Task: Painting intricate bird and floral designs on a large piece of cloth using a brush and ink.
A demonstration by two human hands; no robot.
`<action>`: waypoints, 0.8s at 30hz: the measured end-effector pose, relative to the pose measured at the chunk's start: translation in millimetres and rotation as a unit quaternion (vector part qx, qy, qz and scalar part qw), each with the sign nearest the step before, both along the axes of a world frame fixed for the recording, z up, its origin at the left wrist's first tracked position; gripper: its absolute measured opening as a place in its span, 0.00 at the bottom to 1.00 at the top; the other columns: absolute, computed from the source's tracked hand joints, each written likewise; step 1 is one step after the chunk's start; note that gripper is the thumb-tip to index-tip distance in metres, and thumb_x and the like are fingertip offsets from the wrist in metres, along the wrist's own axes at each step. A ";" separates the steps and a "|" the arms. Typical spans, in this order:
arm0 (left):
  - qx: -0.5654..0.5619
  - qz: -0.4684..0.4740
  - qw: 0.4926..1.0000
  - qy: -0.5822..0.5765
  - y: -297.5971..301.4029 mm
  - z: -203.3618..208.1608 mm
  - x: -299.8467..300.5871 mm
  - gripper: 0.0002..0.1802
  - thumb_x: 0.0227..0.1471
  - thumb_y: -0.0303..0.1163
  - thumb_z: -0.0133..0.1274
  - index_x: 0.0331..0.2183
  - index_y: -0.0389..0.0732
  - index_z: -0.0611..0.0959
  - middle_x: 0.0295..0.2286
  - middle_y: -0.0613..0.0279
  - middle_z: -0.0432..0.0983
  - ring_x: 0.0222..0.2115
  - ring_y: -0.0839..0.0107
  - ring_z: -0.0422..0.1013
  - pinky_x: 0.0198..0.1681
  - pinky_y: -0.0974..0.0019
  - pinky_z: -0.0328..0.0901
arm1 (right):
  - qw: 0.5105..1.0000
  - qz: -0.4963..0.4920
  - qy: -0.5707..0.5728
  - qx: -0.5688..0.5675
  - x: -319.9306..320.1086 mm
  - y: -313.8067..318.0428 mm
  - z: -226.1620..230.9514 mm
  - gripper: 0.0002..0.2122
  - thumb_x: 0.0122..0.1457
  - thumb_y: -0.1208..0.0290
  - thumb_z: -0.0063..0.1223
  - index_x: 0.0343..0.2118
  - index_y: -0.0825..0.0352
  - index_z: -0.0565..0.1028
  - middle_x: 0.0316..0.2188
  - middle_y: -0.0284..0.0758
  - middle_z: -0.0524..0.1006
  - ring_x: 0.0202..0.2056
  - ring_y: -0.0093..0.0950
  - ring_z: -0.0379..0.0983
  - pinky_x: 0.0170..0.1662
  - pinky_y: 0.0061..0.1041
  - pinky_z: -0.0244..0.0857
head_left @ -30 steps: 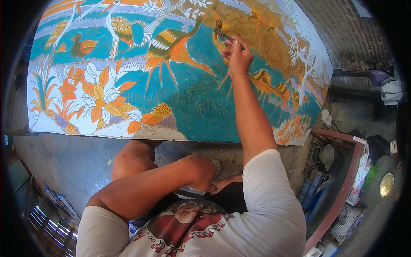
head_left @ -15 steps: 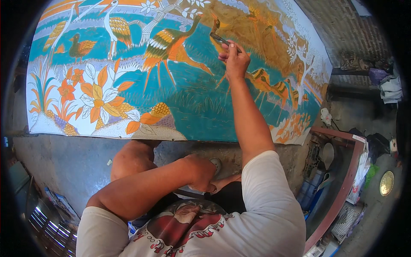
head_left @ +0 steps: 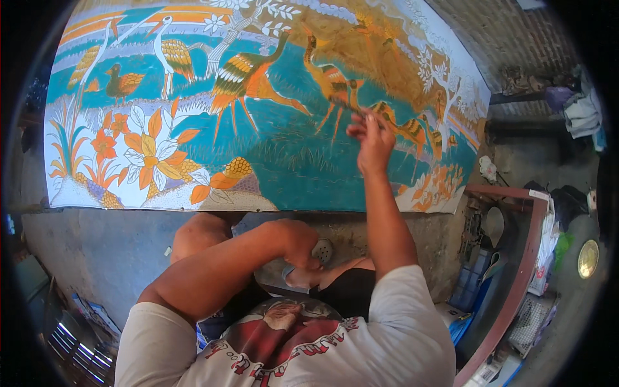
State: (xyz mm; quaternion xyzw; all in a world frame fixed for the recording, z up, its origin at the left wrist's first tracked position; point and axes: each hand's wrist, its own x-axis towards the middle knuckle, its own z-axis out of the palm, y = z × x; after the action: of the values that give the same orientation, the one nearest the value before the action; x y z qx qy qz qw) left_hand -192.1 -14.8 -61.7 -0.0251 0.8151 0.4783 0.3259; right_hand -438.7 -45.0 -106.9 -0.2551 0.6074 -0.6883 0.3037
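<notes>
A: Head view, and straight to the right hand [head_left: 376, 145] — up over the painted cloth [head_left: 309, 187], right of its middle, the grip clamped on a slim dark tool [head_left: 352, 107]!

B: Thumb and fingers pinching it, and the tool points left, its far end over the lower body of an orange-and-brown bird [head_left: 331, 79]. That end is blurred; I can't tell whether it touches the cloth.

A: And the left hand [head_left: 300, 242]? Down below the cloth's lower edge, fingers curled, near a grey shoe [head_left: 322, 250].

B: Whether that grip has anything in it, I can't tell from here.

A: What a spread, though — orange and white flowers [head_left: 149, 155] toward the lower left corner, a brown duck [head_left: 122, 84] nearer the left edge, a white tree [head_left: 449, 100] toward the right edge!

B: Beyond the lower right corner, a reddish-brown frame [head_left: 536, 222], and past that a round golden disc [head_left: 587, 258].
</notes>
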 end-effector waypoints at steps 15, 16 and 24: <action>-0.083 -0.010 0.981 -0.174 6.7 -71.1 -9.6 0.37 0.55 0.65 0.51 0.23 0.36 0.87 0.23 0.52 0.82 0.27 0.59 0.79 0.37 0.53 0.72 | 0.839 -0.472 -0.173 0.206 -36.7 657.1 -28.3 0.20 0.69 0.55 0.46 0.55 0.66 0.72 0.42 0.42 0.80 0.38 0.35 0.79 0.45 0.37 0.77; -0.118 -0.014 0.987 -0.104 2.6 -80.9 1.8 0.35 0.56 0.62 0.52 0.26 0.35 0.87 0.22 0.50 0.82 0.26 0.58 0.80 0.37 0.53 0.72 | 0.865 -0.445 -0.184 0.143 -20.6 707.4 -41.6 0.22 0.70 0.52 0.41 0.54 0.66 0.72 0.42 0.43 0.80 0.40 0.35 0.79 0.48 0.38 0.76; -0.079 0.098 0.986 -0.111 -2.7 -51.0 39.8 0.18 0.62 0.42 0.52 0.39 0.34 0.83 0.32 0.45 0.81 0.34 0.51 0.77 0.40 0.59 0.70 | 0.727 -0.594 -0.290 0.186 86.6 850.0 -103.4 0.10 0.69 0.66 0.50 0.45 0.67 0.75 0.30 0.36 0.78 0.22 0.30 0.73 0.21 0.31 0.71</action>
State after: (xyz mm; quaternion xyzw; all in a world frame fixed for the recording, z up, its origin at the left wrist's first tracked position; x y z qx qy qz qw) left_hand -152.2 -17.5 -112.8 -0.1831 0.8028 0.4363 0.3628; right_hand -352.1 805.0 -210.3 0.4316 0.6330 -0.6418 0.0351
